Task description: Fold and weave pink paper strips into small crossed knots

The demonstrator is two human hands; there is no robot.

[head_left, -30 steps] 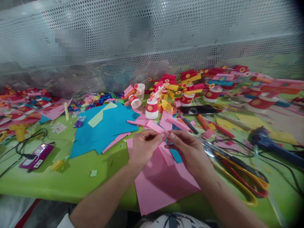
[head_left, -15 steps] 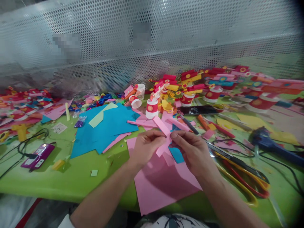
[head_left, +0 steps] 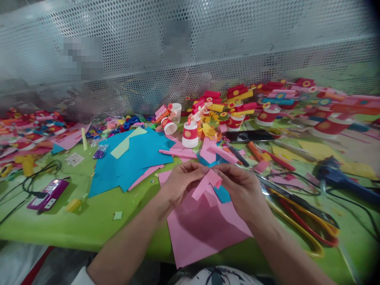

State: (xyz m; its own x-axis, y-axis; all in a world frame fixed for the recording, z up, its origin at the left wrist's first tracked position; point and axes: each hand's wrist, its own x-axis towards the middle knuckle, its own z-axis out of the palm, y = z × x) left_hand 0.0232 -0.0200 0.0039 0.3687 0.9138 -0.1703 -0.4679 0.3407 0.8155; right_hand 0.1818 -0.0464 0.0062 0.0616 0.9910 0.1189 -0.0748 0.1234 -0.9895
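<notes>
Between my two hands is a pink paper strip, bent over at its upper end so a short flap faces me. My left hand pinches it from the left, fingertips at the fold. On the other side my right hand is closed on the strip's folded end, its thumb and finger almost meeting the left fingertips. Below them lies a large pink paper sheet with a cut edge, partly over a blue paper piece. A white paper cup with a red band stands upside down just beyond my hands.
Scissors with yellow and red handles and a blue glue gun lie at right. Blue paper sheets and a purple device with a cord are at left. Decorated cups line the back before a perforated metal screen.
The pink strip, straight and slanting upward before, is now folded over at its top. My right hand has turned inward, and both hands' fingertips have come together at the fold.
</notes>
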